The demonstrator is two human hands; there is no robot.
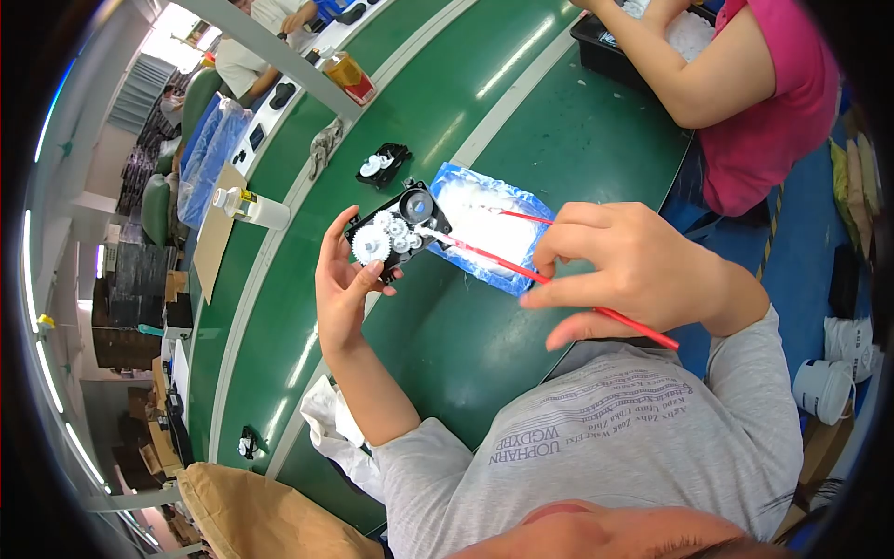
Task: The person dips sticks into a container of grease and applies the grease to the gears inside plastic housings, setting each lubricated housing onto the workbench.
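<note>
My left hand grips a black gear housing with several white gears and a dark round part on it. Between the fingers of my right hand is a red brush, its pale tip touching the housing beside the small gears. A second red stick reaches from my right fingers over the blue-edged tray, which holds white grease. Behind the tray another black housing with white gears lies on the green bench.
A white bottle stands at the left, with a grey rag near it. An orange container is farther back. At the upper right a person in pink works over a black bin. White cloth lies by my left elbow.
</note>
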